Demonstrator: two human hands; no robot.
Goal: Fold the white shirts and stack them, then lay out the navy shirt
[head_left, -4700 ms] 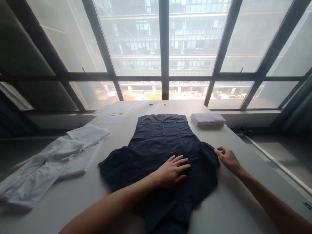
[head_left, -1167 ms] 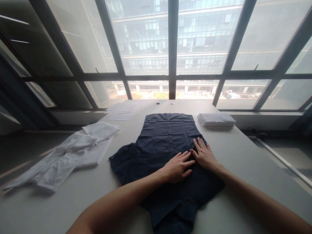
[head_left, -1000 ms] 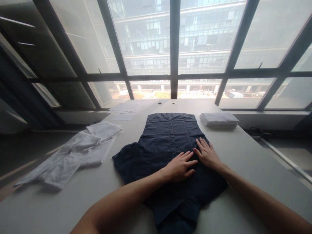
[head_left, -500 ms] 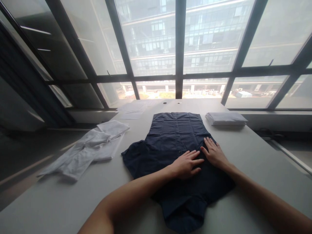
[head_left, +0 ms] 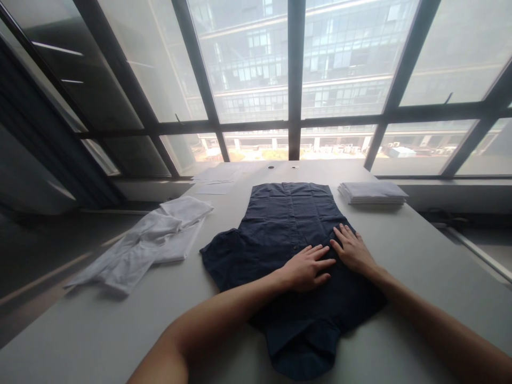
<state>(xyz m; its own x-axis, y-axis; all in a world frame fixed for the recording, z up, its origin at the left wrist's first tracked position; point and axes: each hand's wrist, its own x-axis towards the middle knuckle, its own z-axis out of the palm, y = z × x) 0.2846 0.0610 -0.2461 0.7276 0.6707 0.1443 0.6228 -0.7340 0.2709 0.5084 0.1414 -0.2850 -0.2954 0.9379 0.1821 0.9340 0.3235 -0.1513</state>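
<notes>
A dark navy button-up shirt lies spread front side up, its collar toward me and its hem toward the window. One short sleeve sticks out to the left. My left hand rests flat near the middle of the shirt, just right of the button placket, with its fingers spread. Close beside it, my right hand lies flat along the shirt's right edge, fingers stretched out and thumb apart. Neither hand grips the cloth. My left forearm covers part of the shirt's lower left.
The shirt is on a white table. Rumpled white cloth lies at the left edge, and folded white cloth is stacked at the right. White papers lie at the far left, before a large window.
Both hands stay in nearly the same place on the shirt. Only a very slight shift of the camera view shows.
</notes>
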